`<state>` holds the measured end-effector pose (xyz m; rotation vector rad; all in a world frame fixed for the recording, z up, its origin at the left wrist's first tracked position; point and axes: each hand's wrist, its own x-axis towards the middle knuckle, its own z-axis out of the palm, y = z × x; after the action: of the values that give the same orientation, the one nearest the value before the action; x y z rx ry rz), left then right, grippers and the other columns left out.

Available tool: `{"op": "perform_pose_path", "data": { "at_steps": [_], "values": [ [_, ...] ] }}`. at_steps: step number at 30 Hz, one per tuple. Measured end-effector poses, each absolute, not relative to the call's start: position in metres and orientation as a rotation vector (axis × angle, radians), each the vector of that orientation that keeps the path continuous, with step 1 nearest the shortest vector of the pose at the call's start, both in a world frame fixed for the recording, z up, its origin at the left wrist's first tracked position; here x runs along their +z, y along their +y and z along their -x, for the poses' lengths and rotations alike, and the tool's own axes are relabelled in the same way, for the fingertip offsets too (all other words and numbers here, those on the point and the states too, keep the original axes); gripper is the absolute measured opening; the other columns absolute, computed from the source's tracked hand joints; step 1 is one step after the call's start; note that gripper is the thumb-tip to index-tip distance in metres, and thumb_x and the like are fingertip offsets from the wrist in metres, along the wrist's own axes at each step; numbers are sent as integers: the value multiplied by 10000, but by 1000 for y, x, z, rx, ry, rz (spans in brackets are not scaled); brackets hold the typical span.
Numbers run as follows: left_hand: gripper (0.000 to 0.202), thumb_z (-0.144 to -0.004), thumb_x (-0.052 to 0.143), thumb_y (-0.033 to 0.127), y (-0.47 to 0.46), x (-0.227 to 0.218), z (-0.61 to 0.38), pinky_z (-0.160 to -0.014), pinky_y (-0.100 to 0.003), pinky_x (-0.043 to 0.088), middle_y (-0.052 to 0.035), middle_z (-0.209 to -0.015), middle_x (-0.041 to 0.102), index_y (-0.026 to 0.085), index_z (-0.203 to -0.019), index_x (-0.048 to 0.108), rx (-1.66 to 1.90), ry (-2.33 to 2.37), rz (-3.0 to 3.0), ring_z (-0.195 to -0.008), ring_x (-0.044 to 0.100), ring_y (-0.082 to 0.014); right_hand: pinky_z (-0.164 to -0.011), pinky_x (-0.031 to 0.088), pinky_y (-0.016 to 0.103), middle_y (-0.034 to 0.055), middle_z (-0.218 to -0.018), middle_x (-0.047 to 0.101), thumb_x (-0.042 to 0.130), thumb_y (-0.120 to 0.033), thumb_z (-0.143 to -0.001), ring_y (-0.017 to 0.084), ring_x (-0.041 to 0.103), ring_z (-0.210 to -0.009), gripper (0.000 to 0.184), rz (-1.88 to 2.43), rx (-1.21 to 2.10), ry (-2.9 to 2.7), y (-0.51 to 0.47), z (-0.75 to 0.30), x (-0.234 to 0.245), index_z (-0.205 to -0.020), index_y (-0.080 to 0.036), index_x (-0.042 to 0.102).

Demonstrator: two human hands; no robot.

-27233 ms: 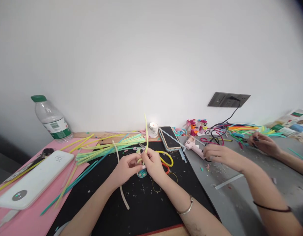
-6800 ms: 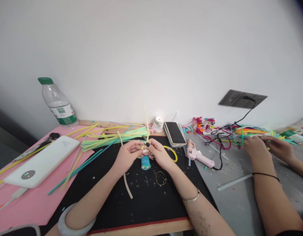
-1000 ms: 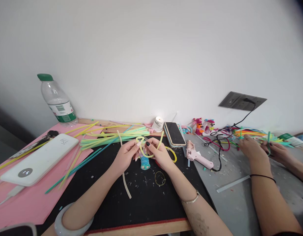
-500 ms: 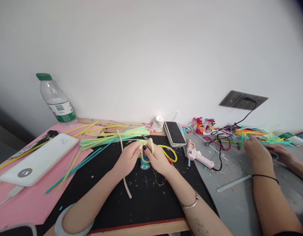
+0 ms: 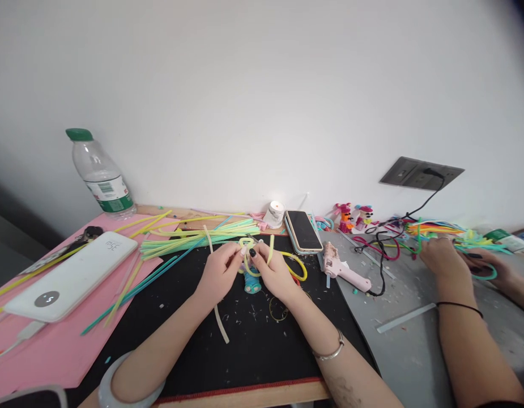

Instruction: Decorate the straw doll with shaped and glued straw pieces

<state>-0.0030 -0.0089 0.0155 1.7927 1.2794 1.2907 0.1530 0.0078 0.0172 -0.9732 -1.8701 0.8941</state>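
Over the black mat [image 5: 253, 345], my left hand [image 5: 219, 272] and my right hand [image 5: 274, 275] meet, both pinched on a pale yellow pipe cleaner [image 5: 250, 249] bent into small loops. One free end of it sticks up by my right fingers. Just below my fingers stands a small blue wrapped figure [image 5: 252, 283]. A yellow pipe-cleaner loop [image 5: 299, 266] lies on the mat right of my right hand. A cream strip [image 5: 219, 323] runs under my left hand.
A bundle of green and yellow pipe cleaners [image 5: 194, 238] lies behind my hands. A white power bank [image 5: 70, 275], a water bottle [image 5: 101, 178], a lit candle [image 5: 274, 214], a phone [image 5: 303, 231] and a pink glue gun [image 5: 344, 269] surround me. Another person's hands [image 5: 446, 258] work with pipe cleaners at right.
The yellow pipe cleaner has been bent tighter between my fingers, its free end now standing up by my right hand. The other person's hands have shifted among their pipe cleaners.
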Motion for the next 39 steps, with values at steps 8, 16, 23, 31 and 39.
{"op": "perform_pose_path", "data": {
  "at_steps": [8, 16, 23, 31, 39],
  "values": [
    [212, -829, 554, 398, 4, 11, 8, -482, -215, 347, 50, -593, 496, 188, -804, 546, 1521, 1057, -994, -465, 427, -78, -538, 363, 223, -18, -759, 545, 607, -186, -758, 107, 460, -581, 283, 952, 999, -1988, 9, -161, 32, -1031, -215, 540],
    [225, -773, 649, 351, 7, 13, 10, -428, -151, 346, 33, -746, 569, 196, -836, 499, 1481, 810, -708, -462, 388, -26, -617, 358, 245, 14, -798, 570, 626, -103, -660, 153, 521, -709, 287, 1597, 552, -2182, 21, -214, 33, -925, -179, 545],
    [220, -813, 634, 322, 3, 21, 7, -400, -125, 270, 87, -584, 368, 177, -785, 472, 1297, 637, -621, -421, 263, -14, -579, 327, 256, 115, -848, 618, 619, -90, -629, 210, 575, -741, 376, 1938, 446, -2241, 8, -196, 29, -982, -129, 497],
    [236, -818, 630, 305, 2, 19, 9, -396, -138, 258, 85, -539, 353, 154, -720, 478, 1212, 527, -522, -417, 241, -23, -512, 265, 268, 48, -625, 558, 620, -253, -675, 175, 499, -572, 155, 1939, 301, -1989, 16, -195, 25, -680, -196, 476],
    [244, -801, 634, 300, -4, 22, 5, -405, -163, 249, 90, -462, 285, 161, -674, 479, 1021, 507, -589, -407, 214, -42, -503, 306, 228, -52, -604, 449, 616, -288, -721, 104, 384, -527, 223, 1260, 836, -1590, 16, -184, 17, -692, -214, 407]
  ]
}}
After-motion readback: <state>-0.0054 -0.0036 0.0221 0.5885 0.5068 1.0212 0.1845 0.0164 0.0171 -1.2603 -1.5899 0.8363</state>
